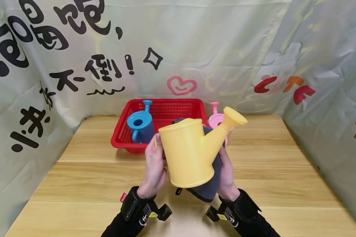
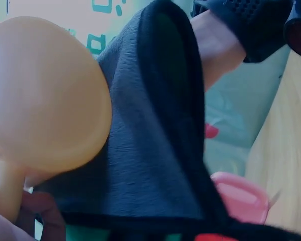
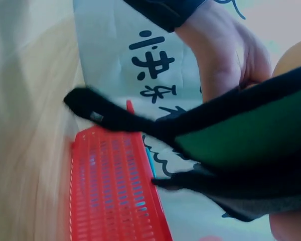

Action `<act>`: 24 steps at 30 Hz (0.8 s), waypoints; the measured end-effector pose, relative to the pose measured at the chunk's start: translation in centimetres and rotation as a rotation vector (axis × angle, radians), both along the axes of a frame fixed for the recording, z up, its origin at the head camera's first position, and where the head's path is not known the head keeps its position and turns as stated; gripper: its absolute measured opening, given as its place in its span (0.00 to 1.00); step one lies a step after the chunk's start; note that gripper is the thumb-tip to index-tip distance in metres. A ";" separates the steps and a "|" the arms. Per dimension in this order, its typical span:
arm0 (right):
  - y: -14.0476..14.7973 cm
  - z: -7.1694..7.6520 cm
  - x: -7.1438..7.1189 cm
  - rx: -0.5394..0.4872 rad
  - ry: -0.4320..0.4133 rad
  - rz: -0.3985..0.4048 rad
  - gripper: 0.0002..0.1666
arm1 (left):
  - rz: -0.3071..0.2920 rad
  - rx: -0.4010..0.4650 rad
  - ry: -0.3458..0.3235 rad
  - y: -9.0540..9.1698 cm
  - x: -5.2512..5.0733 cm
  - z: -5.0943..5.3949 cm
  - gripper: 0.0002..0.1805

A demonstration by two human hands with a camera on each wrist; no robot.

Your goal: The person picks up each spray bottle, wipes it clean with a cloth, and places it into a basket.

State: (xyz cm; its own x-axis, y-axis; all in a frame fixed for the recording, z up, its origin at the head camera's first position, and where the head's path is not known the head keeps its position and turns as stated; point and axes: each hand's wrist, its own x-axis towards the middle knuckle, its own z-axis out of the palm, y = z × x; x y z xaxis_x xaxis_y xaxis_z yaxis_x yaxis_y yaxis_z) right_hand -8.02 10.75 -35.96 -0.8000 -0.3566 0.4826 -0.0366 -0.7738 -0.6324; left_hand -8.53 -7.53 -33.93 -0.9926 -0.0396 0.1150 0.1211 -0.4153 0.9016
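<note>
A yellow watering can (image 1: 185, 153) is held up above the table, its spout pointing right. My left hand (image 1: 155, 164) grips its handle; the left wrist view shows fingers round the handle below the round base (image 2: 45, 95). Behind the can is a dark grey cloth item with black edging (image 1: 206, 191), and my right hand (image 1: 226, 174) holds its right side, the fingers mostly hidden behind it. In the right wrist view the cloth item's green inside (image 3: 251, 130) and a black strap (image 3: 110, 113) show.
A red basket (image 1: 117, 141) at the table's back holds a blue watering can (image 1: 145, 126). To its right stands a pink watering can (image 1: 215, 119), partly covered by the yellow one. White cloth with writing (image 1: 225, 42) hangs round the wooden table (image 1: 86, 177).
</note>
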 end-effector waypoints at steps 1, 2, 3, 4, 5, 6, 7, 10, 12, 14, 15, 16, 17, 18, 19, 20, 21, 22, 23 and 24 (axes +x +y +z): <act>0.0 0.2 -0.1 0.009 0.009 -0.012 0.29 | 0.027 0.002 0.005 -0.1 0.0 0.1 0.21; -0.1 0.3 -0.1 0.013 0.014 -0.025 0.28 | 0.052 0.005 0.010 -0.1 -0.1 0.1 0.21; 0.0 0.4 -0.1 0.027 0.019 -0.045 0.27 | 0.078 0.005 0.015 -0.2 -0.1 0.2 0.21; 0.0 0.4 -0.1 0.038 0.025 -0.076 0.27 | 0.102 0.007 0.019 -0.2 -0.2 0.2 0.21; 0.0 0.4 -0.2 0.050 0.025 -0.111 0.26 | 0.123 0.010 0.027 -0.2 -0.3 0.2 0.20; 0.0 0.4 -0.2 0.077 0.018 -0.165 0.25 | 0.141 0.012 0.039 -0.2 -0.3 0.3 0.19; 0.0 0.4 -0.2 0.108 0.004 -0.226 0.25 | 0.150 0.016 0.058 -0.1 -0.3 0.3 0.18; -0.3 0.6 -0.2 0.185 -0.060 -0.410 0.23 | 0.144 0.014 0.139 0.1 -0.3 0.2 0.16; -0.4 0.8 -0.2 0.222 -0.115 -0.510 0.23 | 0.130 -0.003 0.204 0.4 -0.1 0.2 0.16; -0.6 1.0 -0.2 0.236 -0.144 -0.583 0.24 | 0.135 -0.043 0.260 0.7 0.0 0.0 0.17; -0.7 1.0 -0.2 0.237 -0.152 -0.614 0.25 | 0.147 -0.073 0.286 0.9 0.1 -0.1 0.18; -0.7 1.0 -0.2 0.236 -0.155 -0.645 0.25 | 0.160 -0.104 0.308 1.0 0.2 -0.2 0.18; -0.8 1.0 -0.2 0.238 -0.156 -0.680 0.26 | 0.172 -0.135 0.330 1.2 0.3 -0.3 0.19; -0.9 1.0 -0.1 0.241 -0.155 -0.715 0.26 | 0.179 -0.164 0.351 1.4 0.4 -0.4 0.20; -0.9 0.9 -0.1 0.251 -0.146 -0.757 0.26 | 0.182 -0.191 0.374 1.5 0.5 -0.5 0.21; -1.0 0.9 0.0 0.257 -0.135 -0.795 0.27 | 0.178 -0.218 0.400 1.7 0.6 -0.6 0.21; -1.1 0.8 0.0 0.264 -0.123 -0.834 0.27 | 0.168 -0.242 0.430 1.9 0.8 -0.7 0.20; -1.2 0.7 0.1 0.273 -0.111 -0.870 0.27 | 0.155 -0.263 0.455 2.0 0.9 -0.7 0.19; -1.2 0.6 0.2 0.283 -0.091 -0.904 0.27 | 0.141 -0.282 0.481 2.1 1.0 -0.8 0.17; -1.3 0.6 0.3 0.294 -0.067 -0.940 0.27 | 0.128 -0.298 0.507 2.3 1.1 -0.8 0.16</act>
